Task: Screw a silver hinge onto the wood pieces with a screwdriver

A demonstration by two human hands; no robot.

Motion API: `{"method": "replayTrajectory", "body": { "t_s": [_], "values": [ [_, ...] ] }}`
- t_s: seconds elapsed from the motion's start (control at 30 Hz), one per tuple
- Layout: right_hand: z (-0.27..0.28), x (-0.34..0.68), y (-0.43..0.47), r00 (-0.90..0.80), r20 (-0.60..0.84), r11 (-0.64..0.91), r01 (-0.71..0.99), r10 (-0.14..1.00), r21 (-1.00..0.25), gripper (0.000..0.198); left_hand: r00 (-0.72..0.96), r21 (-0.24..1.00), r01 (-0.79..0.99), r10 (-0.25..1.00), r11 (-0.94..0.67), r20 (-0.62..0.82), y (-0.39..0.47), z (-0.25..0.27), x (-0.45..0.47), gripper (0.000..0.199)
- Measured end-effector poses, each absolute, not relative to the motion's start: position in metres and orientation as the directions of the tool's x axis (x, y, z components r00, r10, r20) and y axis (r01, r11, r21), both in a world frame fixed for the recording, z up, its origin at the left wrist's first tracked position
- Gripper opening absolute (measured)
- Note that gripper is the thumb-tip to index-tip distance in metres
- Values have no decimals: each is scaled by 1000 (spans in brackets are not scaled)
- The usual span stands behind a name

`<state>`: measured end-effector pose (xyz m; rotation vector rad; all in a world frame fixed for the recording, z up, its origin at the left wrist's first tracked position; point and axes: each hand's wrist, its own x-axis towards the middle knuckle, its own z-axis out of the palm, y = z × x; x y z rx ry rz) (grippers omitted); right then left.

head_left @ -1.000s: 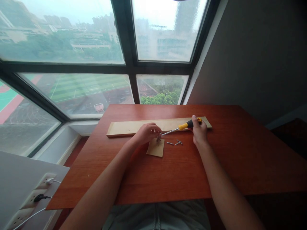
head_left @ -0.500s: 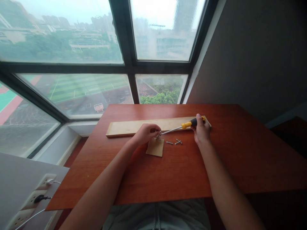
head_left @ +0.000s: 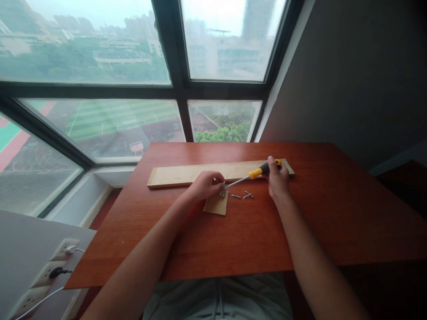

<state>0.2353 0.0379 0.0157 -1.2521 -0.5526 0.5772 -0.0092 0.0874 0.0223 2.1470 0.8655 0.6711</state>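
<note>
My right hand (head_left: 279, 178) is closed around the yellow and black handle of a screwdriver (head_left: 256, 172), whose shaft slants down to the left. Its tip meets a small shiny metal piece (head_left: 222, 192) pinched by the fingertips of my left hand (head_left: 209, 184). I cannot make out the exact kind of this piece. Just below it, a small square of thin brown board (head_left: 216, 204) lies on the table, partly covered by the metal piece. Several loose screws (head_left: 248, 194) lie right of the square. Behind both hands stretches a long pale wooden plank (head_left: 173, 175).
The reddish-brown table (head_left: 233, 249) ends at its near edge by my lap. Windows (head_left: 126, 120) stand behind it, and a dark wall (head_left: 340, 80) rises at the right. Wall sockets with plugged-in cords (head_left: 55, 272) are low on the left.
My right hand and the screwdriver have shifted slightly left. The metal piece in my left hand is tilted differently and shows more of its surface. The whole view has moved a little.
</note>
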Motion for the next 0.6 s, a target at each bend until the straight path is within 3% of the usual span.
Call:
{"method": "replayTrajectory", "body": {
  "t_s": [0.37, 0.6],
  "values": [
    [15, 236, 38, 733, 90, 204, -68, 675, -977, 40, 700, 633, 418, 675, -651, 233, 82, 30, -8, 9],
    [17, 235, 37, 736, 108, 237, -73, 668, -969, 40, 785, 347, 490, 578, -800, 223, 78, 46, -9, 10]
  ]
}}
